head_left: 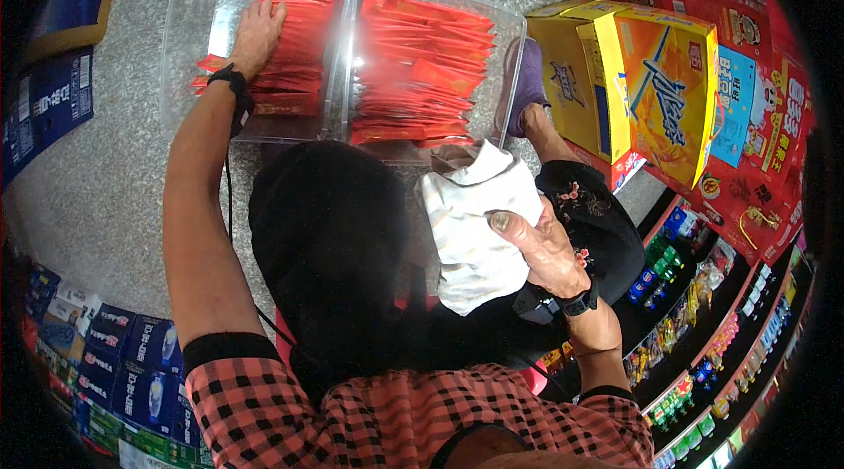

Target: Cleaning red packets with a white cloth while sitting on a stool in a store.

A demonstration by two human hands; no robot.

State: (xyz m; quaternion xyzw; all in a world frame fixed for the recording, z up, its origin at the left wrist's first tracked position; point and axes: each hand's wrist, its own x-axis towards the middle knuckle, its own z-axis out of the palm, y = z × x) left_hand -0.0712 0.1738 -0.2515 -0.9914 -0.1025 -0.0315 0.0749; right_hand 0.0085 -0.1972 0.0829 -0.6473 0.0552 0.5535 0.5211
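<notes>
Two clear plastic bins stand side by side on the floor, the left bin (171, 38) and the right bin (520, 73). Rows of thin red packets (303, 51) stand packed in the left one, and more red packets (422, 73) fill the right one. My left hand (255, 36) reaches into the left bin, fingers a little apart against the left side of the packets; I see nothing held in it. Over my lap, my right hand (552, 249) grips a crumpled white cloth (475, 232), thumb on top and the other fingers mostly hidden.
A yellow carton (664, 91) stands to the right of the bins, by my purple shoe (527, 73). Red cartons (765, 196) are stacked behind it. Shelves of small goods (686, 328) fill the lower right. Blue boxes (141, 372) stand at the lower left.
</notes>
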